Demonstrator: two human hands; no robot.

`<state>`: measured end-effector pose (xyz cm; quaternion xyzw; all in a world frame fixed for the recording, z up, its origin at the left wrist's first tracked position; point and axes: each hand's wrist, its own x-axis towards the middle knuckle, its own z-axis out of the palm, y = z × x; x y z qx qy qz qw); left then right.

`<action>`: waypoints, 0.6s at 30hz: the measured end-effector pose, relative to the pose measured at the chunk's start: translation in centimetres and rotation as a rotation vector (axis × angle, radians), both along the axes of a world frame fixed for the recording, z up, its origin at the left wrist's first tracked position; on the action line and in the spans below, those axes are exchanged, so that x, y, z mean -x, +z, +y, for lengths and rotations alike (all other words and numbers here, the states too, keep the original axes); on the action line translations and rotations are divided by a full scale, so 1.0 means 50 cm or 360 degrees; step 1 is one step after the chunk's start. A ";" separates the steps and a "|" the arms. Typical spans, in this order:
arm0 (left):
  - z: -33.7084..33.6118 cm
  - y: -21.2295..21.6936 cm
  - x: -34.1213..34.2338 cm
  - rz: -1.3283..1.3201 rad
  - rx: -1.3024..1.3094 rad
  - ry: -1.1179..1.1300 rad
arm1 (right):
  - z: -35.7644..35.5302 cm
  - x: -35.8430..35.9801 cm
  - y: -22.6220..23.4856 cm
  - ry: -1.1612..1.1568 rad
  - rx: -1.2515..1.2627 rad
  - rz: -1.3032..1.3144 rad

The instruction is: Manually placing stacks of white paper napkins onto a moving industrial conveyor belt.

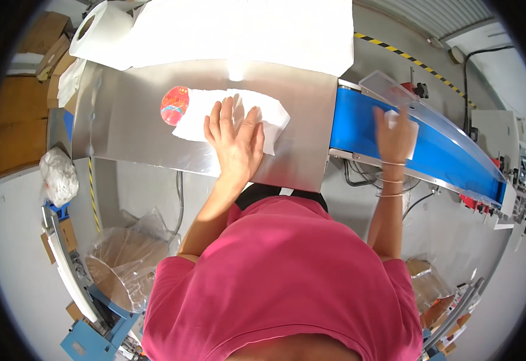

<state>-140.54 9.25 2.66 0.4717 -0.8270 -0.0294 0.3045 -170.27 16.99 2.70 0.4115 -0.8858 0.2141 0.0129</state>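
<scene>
My left hand (234, 144) rests palm down with its fingers spread on a row of soft white pieces (199, 102), which look like folded tissue or cloth, on a steel table (136, 135). A round red piece with coloured print (175, 106) lies at the left end of that row. To the right, my right hand (393, 141) is over a blue conveyor belt (449, 153), its fingers around a small white piece (414, 137). Motion smears those fingers a little, and the hand hides part of the piece.
A white roll (103, 36) and a broad white sheet (245, 30) lie along the table's far side. A clear guard (437, 111) runs along the belt's far edge. Cardboard boxes (13, 114) stand at left, and a clear plastic bag (127, 259) sits below the table.
</scene>
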 end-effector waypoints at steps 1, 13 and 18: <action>0.001 0.002 0.002 -0.0030 0.0002 0.0003 | -0.032 -0.055 0.015 0.0234 0.0030 -0.0389; -0.006 -0.019 -0.004 0.0278 -0.0045 0.0051 | 0.001 -0.056 -0.091 0.0483 0.0394 -0.1875; -0.004 -0.007 -0.019 0.0073 -0.0026 0.0035 | 0.141 0.142 -0.171 -0.0256 0.0525 -0.0919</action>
